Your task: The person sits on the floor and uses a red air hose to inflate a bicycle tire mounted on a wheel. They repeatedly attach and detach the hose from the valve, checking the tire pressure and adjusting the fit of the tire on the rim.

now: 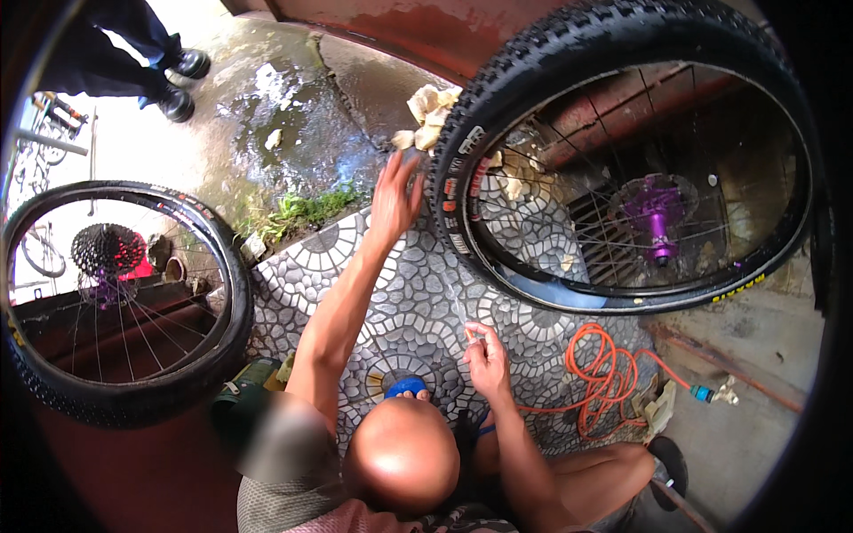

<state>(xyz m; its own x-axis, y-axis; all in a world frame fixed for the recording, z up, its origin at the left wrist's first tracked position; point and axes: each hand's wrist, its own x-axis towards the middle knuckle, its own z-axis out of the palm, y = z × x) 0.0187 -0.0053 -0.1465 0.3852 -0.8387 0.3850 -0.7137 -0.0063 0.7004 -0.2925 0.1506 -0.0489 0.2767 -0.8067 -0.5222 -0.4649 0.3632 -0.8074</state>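
Note:
A bicycle wheel (533, 282) with a knobby black tyre and a purple hub (658, 218) stands at the right. My left hand (397, 200) reaches forward beside its tyre, fingers stretched out and nothing in them; whether they touch the rubber I cannot tell. Lower down, my right hand (488, 360) is closed round the end of an orange hose (597, 377). From its tip a thin stream of water runs forward toward the tyre. Most of the hose lies in loose loops to the right, passing behind my right forearm.
A second wheel (238, 293) with a cassette (108, 251) stands at the left. Pale stone chunks (430, 114) and green weeds (311, 206) edge the patterned pebble paving (400, 293). A person in dark trousers and black shoes (178, 102) stands far left. A blue hose connector (702, 393) lies right.

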